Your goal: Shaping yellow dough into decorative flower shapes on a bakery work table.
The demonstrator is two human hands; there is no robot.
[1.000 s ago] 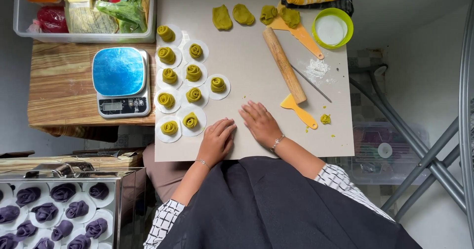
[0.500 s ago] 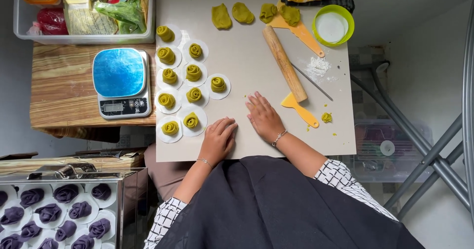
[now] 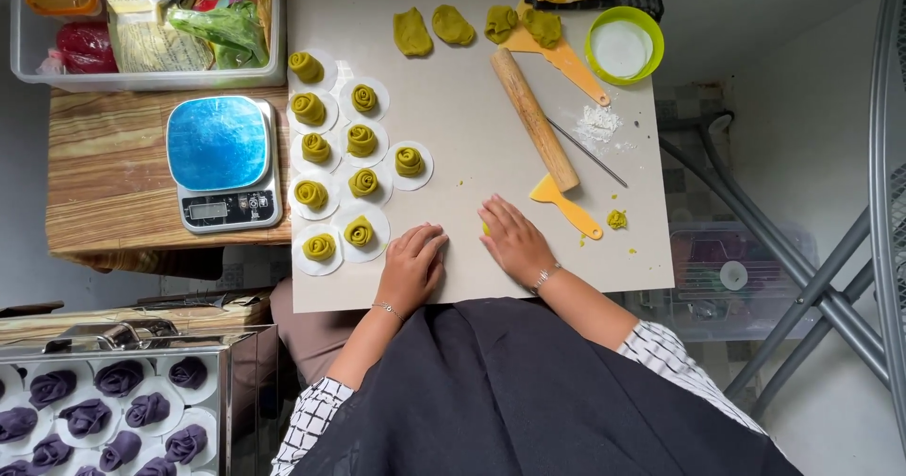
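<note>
While right hand (image 3: 511, 240) covers dough, perhaps, left hand (image 3: 412, 267) flat, board (image 3: 453, 108).

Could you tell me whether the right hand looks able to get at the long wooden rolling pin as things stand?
Probably yes. The right hand lies flat on the pale board, and the long wooden rolling pin lies just beyond it with bare board between. Only the yellow plastic scraper sits beside its near end.

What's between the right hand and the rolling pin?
In the head view, the yellow scraper lies between the right hand and rolling pin, its blade touching the pin's near end.
</note>
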